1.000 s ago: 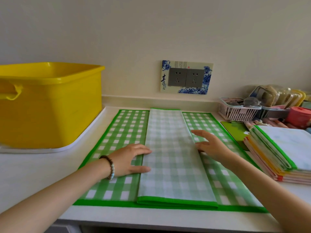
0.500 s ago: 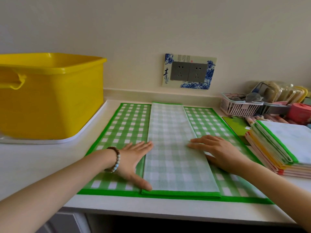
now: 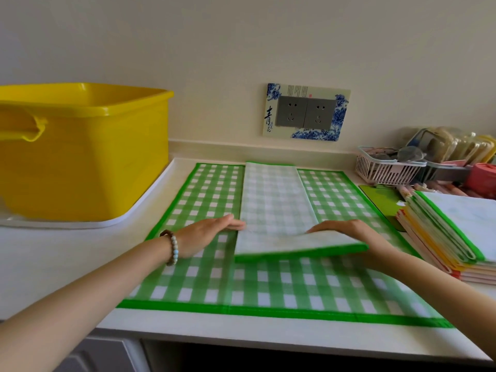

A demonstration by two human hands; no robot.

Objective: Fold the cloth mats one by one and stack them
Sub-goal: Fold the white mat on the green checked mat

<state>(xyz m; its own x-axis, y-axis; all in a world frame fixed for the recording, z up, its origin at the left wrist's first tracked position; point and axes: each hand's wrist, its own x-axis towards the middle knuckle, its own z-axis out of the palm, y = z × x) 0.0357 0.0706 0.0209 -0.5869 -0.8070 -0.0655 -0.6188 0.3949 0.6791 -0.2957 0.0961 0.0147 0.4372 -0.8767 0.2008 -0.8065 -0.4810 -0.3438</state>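
Centrally, lifting the near end of the folded gingham mat (image 3: 273,200) off the spread gingham mat (image 3: 268,285) beneath it on the white surface (image 3: 53,264), far end lying flat. Gripping the near right corner with the right hand (image 3: 346,230), fingers curved over the top, thumb hidden under the cloth. Touching its left edge with the left hand (image 3: 204,234), fingers straight and held together, beaded bracelet (image 3: 171,247) on that wrist. Off to the right, just beside the spread mat, a stack of folded mats (image 3: 434,234); to the left, a yellow tub (image 3: 88,162) on a white tray (image 3: 128,222).
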